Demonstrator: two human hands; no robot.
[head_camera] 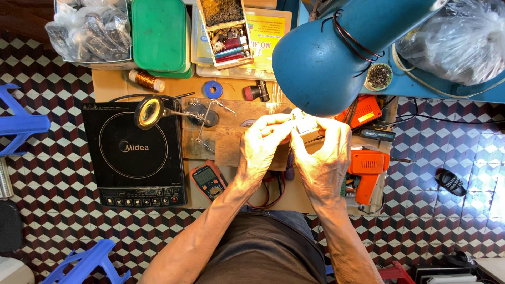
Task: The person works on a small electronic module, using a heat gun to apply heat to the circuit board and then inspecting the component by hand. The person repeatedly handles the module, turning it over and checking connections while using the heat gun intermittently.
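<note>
My left hand [261,148] and my right hand [325,155] meet under the blue desk lamp [336,50]. Together they pinch a small pale metallic part [304,125] between their fingertips, held above a low wooden work board [231,144]. What the part is I cannot make out. A helping-hand stand with a magnifying lens [149,111] stands on the board just left of my left hand. Below my left wrist lies an orange-edged multimeter [209,180] with dark leads.
A black induction cooktop [131,152] sits at left. An orange glue gun [366,173] and orange tool [363,110] lie at right. At the back are a green lidded box [159,34], a parts tray [226,31], a copper wire spool [143,80], plastic bags and blue stools.
</note>
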